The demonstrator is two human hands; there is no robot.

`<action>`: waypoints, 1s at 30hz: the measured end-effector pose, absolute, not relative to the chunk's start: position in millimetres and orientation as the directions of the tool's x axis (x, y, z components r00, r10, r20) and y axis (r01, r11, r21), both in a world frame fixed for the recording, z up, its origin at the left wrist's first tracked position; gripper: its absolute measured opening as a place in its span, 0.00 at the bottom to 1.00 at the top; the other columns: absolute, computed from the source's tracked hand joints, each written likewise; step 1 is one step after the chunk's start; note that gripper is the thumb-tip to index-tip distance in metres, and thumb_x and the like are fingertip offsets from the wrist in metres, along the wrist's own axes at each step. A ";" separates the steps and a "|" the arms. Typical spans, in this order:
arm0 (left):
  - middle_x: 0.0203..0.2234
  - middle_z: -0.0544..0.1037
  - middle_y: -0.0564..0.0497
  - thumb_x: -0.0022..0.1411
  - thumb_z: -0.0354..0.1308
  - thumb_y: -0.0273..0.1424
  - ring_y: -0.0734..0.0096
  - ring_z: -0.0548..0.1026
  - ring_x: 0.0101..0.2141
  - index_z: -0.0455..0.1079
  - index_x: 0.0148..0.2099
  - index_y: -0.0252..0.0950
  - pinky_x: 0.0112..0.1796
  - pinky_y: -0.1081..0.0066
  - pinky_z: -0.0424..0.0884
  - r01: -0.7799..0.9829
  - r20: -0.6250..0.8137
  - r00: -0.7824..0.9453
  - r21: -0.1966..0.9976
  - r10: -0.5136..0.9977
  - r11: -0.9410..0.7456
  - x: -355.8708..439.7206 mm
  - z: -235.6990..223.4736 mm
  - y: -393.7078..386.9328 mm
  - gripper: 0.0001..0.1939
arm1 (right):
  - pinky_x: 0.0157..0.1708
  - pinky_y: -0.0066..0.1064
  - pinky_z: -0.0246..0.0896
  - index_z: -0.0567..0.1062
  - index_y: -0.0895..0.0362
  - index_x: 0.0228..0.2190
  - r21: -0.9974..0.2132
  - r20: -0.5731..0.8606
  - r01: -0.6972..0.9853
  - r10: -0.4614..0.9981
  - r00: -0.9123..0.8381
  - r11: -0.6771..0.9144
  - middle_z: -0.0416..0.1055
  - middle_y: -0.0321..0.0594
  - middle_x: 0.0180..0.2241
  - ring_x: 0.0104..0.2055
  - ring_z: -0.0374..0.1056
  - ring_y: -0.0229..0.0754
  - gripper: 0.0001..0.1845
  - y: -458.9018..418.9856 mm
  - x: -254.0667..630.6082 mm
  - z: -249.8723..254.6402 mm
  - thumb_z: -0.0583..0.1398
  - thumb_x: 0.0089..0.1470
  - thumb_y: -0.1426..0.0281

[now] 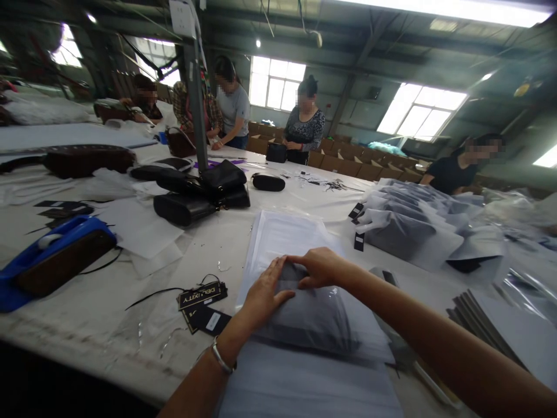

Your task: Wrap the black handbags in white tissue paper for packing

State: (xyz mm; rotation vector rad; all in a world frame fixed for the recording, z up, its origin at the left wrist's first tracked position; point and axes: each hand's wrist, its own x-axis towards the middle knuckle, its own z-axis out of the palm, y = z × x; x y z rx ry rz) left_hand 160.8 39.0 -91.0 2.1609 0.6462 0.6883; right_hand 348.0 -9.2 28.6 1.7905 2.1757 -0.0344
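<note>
In front of me lies a dark, rounded item wrapped in a cloudy plastic bag [313, 319], on top of a stack of flat plastic bags [304, 383]. My left hand [266, 293] rests along its left side with fingers stretched and thumb apart. From the right, my right hand [322, 267] touches the bag's upper part, its index finger reaching to the left fingertips and its thumb spread below. Beside my left wrist are black hang tags [202, 296] with gold lettering and strings. What the bag holds shows only dimly.
Black handbags [200, 194] and a small dark pouch [268, 182] lie farther back. Left is a blue-and-brown bag [61, 255]. Wrapped grey packages [404, 220] pile up at right, near grey boards [483, 325]. A metal post [198, 104] rises from the table; several co-workers stand beyond.
</note>
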 end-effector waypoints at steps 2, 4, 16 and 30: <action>0.68 0.52 0.41 0.60 0.64 0.33 0.57 0.51 0.67 0.46 0.71 0.40 0.64 0.54 0.54 0.235 0.249 0.736 0.778 0.630 -0.583 160.6 -90.1 39.6 0.43 | 0.33 0.36 0.63 0.56 0.51 0.65 0.105 -0.224 0.988 0.971 -0.084 0.110 0.78 0.49 0.35 0.38 0.74 0.58 0.55 -10.8 362.0 23.3 0.65 0.42 0.42; 0.68 0.52 0.40 0.61 0.63 0.34 0.57 0.51 0.67 0.46 0.71 0.38 0.64 0.54 0.54 0.250 0.236 0.744 0.769 0.625 -0.588 160.8 -89.6 40.6 0.42 | 0.31 0.33 0.63 0.56 0.52 0.65 -0.055 -0.181 0.998 0.983 0.006 -0.016 0.78 0.44 0.31 0.35 0.74 0.54 0.57 -14.9 378.1 18.2 0.66 0.40 0.41; 0.68 0.53 0.41 0.71 0.47 0.34 0.56 0.48 0.68 0.59 0.66 0.38 0.63 0.50 0.54 0.406 0.443 0.697 0.405 0.564 -0.819 164.3 -72.0 18.7 0.23 | 0.63 0.49 0.53 0.64 0.52 0.61 -0.178 0.330 0.981 0.944 -0.008 0.071 0.59 0.45 0.64 0.66 0.53 0.54 0.30 -149.5 349.8 -34.9 0.58 0.60 0.58; 0.69 0.50 0.44 0.70 0.43 0.48 0.55 0.47 0.68 0.51 0.70 0.41 0.63 0.48 0.53 0.295 0.363 0.818 0.402 0.447 -0.867 168.4 -80.9 15.4 0.31 | 0.67 0.53 0.42 0.53 0.55 0.66 -0.116 0.085 0.993 0.996 0.014 -0.004 0.43 0.50 0.69 0.70 0.36 0.59 0.51 -158.7 325.7 -61.4 0.65 0.43 0.78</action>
